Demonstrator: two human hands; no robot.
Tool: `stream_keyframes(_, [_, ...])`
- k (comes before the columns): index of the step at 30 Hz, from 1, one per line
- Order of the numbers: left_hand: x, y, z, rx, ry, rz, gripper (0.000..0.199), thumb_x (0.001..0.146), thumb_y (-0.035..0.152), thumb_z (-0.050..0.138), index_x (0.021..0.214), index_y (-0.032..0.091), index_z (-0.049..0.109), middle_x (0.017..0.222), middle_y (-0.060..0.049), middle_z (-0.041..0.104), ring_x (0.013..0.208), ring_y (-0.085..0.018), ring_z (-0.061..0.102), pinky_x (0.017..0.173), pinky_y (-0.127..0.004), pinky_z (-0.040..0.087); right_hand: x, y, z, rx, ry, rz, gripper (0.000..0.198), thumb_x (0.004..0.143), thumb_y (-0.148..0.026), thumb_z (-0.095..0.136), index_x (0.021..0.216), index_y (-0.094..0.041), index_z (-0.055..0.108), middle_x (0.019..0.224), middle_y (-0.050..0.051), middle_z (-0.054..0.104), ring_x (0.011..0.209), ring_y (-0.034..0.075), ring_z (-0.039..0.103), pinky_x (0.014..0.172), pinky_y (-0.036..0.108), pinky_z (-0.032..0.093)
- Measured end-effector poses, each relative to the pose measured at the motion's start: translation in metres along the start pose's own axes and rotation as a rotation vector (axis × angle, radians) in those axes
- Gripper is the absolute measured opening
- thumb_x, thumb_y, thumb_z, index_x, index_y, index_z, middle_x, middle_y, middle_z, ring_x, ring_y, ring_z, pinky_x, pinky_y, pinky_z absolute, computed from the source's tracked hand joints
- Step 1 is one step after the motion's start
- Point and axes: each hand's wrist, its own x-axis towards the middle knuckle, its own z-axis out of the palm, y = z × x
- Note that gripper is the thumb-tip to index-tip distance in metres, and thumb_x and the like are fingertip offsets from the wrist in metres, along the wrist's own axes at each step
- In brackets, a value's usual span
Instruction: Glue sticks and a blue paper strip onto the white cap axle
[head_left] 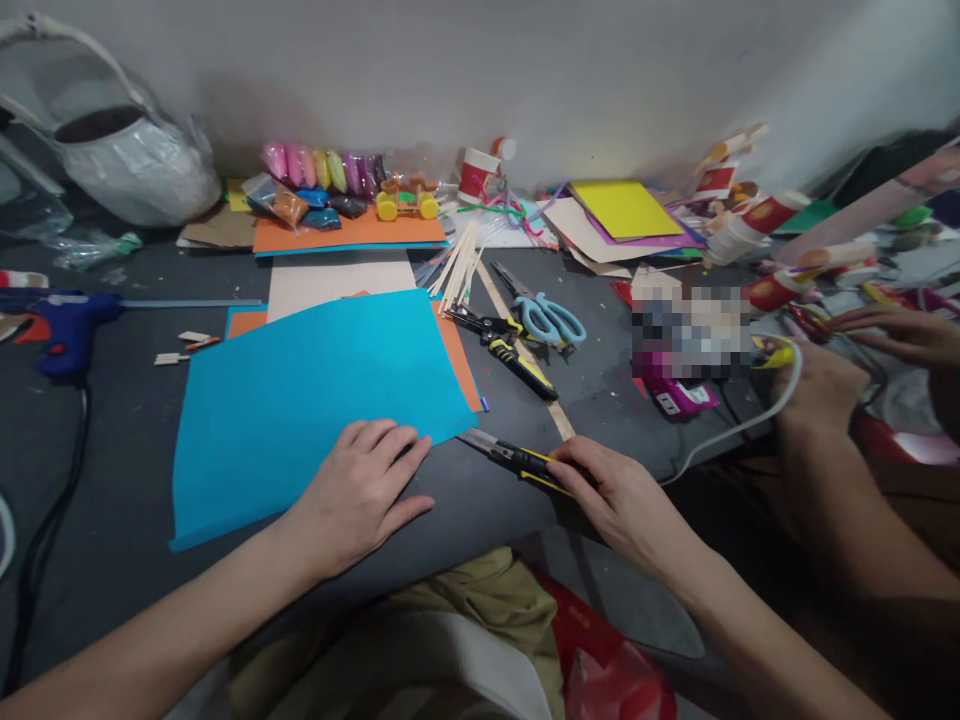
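A large blue sheet [300, 390] lies before me on the dark table, its near left edge folded up slightly. My left hand [371, 480] rests flat over the sheet's near right edge, fingers stretched and thumb apart. In my right hand [600, 490] is a yellow and black utility knife [525, 465], gripped by its handle. Its blade points left and meets the sheet's right corner; whether it cuts in I cannot tell. Orange sheets [459, 355] show from beneath the blue one. Beyond the knife lie yellow and black pliers [517, 365] and blue-handled scissors [547, 315].
A blue glue gun [71, 330] with its cord lies at the left. Wooden sticks [459, 265], bags of coloured clay [322, 175] and a stack of coloured sheets [622, 215] are farther back. At the right, another person's arms [847, 450] reach over the table beside a white cable [739, 430].
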Motion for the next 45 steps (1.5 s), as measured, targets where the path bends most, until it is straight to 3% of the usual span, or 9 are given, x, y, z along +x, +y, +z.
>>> stream_keyframes(8, [-0.004,-0.001,-0.007,0.044,-0.068,0.023,0.046,0.095,0.042,0.054,0.129,0.011,0.059,0.122,-0.015,0.066,0.112,-0.032,0.056,0.092,-0.046,0.039,0.0,0.0,0.006,-0.077,-0.009,-0.078,0.026,0.103,-0.038,0.036,0.099,-0.021,0.056,0.088,0.005,0.064,0.073,0.018,0.06,0.068,0.03,0.043])
stream_keyframes(16, [-0.011,-0.007,-0.007,0.016,-0.095,0.05,0.048,0.097,0.043,0.051,0.132,0.01,0.056,0.128,-0.014,0.063,0.116,-0.032,0.052,0.094,-0.045,0.039,0.007,-0.003,0.006,-0.149,-0.001,-0.22,0.029,0.104,-0.034,0.032,0.09,-0.021,0.055,0.084,0.005,0.058,0.069,0.017,0.057,0.063,0.028,0.042])
stream_keyframes(23, [-0.012,-0.008,-0.006,-0.001,-0.098,0.042,0.048,0.097,0.042,0.051,0.133,0.011,0.054,0.129,-0.015,0.062,0.117,-0.032,0.05,0.094,-0.047,0.04,0.008,-0.003,0.006,-0.226,-0.011,-0.251,0.035,0.105,-0.034,0.029,0.081,-0.021,0.051,0.08,0.004,0.053,0.066,0.016,0.054,0.061,0.028,0.039])
stream_keyframes(45, [-0.013,-0.008,-0.005,-0.036,-0.1,0.027,0.048,0.097,0.042,0.051,0.134,0.011,0.054,0.13,-0.013,0.061,0.118,-0.032,0.049,0.095,-0.048,0.039,0.01,-0.001,0.005,-0.247,-0.017,-0.349,0.031,0.105,-0.03,0.033,0.089,-0.019,0.057,0.081,0.004,0.055,0.066,0.016,0.056,0.059,0.027,0.041])
